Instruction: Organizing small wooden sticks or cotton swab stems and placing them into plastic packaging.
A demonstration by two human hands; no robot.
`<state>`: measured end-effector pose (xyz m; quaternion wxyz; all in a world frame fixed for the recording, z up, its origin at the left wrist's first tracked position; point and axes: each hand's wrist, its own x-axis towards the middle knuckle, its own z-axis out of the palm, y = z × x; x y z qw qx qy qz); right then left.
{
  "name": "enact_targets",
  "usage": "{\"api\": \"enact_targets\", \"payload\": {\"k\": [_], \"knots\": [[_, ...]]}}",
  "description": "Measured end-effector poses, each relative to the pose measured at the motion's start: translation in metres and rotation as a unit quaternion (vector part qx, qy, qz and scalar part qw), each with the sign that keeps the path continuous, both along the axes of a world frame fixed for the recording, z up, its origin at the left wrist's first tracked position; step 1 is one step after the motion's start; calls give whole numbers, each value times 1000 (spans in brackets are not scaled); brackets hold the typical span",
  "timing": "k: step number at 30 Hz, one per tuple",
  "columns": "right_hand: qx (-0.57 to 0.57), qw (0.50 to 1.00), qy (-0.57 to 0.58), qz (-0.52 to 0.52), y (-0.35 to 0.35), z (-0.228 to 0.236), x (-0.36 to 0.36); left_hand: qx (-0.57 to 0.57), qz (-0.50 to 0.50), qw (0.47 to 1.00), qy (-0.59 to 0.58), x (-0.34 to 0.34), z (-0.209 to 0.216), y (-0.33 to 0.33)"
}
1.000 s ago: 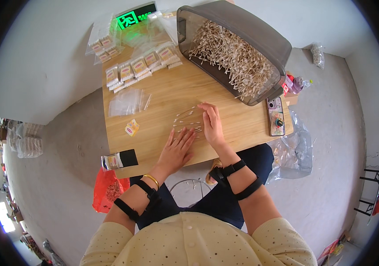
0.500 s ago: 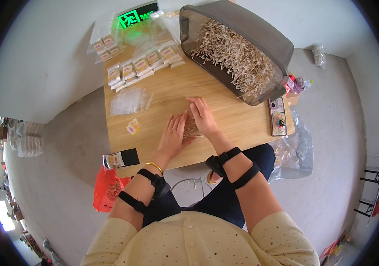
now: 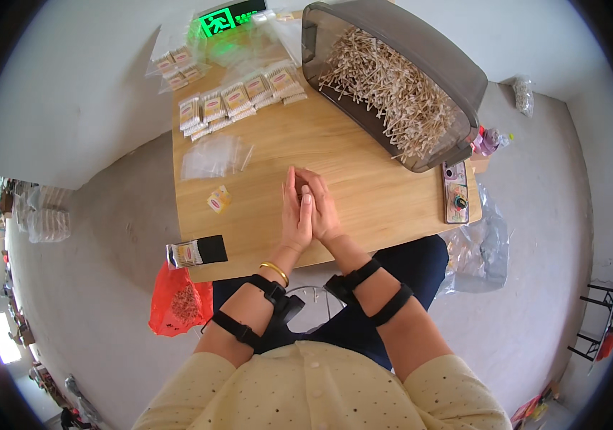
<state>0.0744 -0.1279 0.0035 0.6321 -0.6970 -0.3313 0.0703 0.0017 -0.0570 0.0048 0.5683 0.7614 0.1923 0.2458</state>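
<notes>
Middle stretch of the worktop, just inside the front edge: left hand and right hand, pressed together palm to palm, with fingers long, close-set and directed toward the far edge. Narrow dark gap between the palms – too small and shaded to read; cannot tell of anything gripped inside.

Far right corner of the worktop: grey tub, tipped onto its side, mouth toward the front edge. Inside, a deep loose heap of cotton swabs, sticks crossed in every direction. Handling, as judged: very light, stiff but thin along the stick, soft at the tips, prone to roll, liable to bend or snap under a hard pinch. Best taken by the middle of the sticks, in a small aligned bundle – light pressure only, off the cotton ends.

Toward the far left corner: row of filled swab packs. Nearer, along the left edge: overlapping clear bags, probably limp and slippery, best lifted by one corner. In front of these, small yellow-and-white card. Front left corner: black pad, with a filled packet at the left end, jutting past the left edge. Right edge: phone, lying near the tub.
</notes>
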Motion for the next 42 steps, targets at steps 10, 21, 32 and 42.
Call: {"api": "enact_targets", "payload": {"k": [10, 21, 32, 42], "knots": [[-97, 993, -64, 1, -59, 5, 29, 113, -45, 992, 45, -30, 5, 25], [-266, 946, -187, 9, -54, 0, -2, 212, -142, 962, 103, -38, 5, 29], [-289, 942, -158, 62, -93, 20, -9, 428, -138, 869, 208, -65, -1, 13], [-331, 919, -204, -61, -103, 18, 13, 399, -112, 897, 156, -34, -5, 25]]}}
